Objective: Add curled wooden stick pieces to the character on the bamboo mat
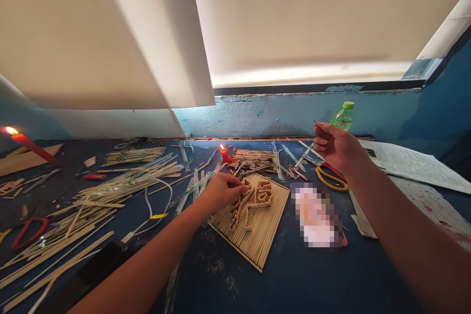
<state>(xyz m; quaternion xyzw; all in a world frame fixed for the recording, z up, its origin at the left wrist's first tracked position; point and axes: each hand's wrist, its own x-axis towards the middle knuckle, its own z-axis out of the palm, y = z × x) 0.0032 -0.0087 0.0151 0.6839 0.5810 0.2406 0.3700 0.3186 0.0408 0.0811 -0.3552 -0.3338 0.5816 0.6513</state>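
Note:
A square board of thin wooden sticks (pixel 270 225) lies on the dark blue table, with a raised design of short wooden pieces (pixel 263 194) on it. My left hand (pixel 222 190) reaches over the board's left part. Its thumb and fingers are closed at the design's edge, and whatever is between them is hidden. Higher up on the right, my right hand (pixel 333 144) is raised above the table with thumb and forefinger pinched together. A tiny dark tip pokes out of that pinch, too small to name. Just behind the board burns a short red candle (pixel 225 154).
Bundles of sticks (pixel 134 156) and loose sticks cover the left side. A second lit red candle (pixel 35 148) leans there. Yellow-and-red scissors (pixel 331 176), a green bottle (pixel 343 117) and printed paper (pixel 415 164) are on the right. A white cable (pixel 147 201) runs beside my left forearm.

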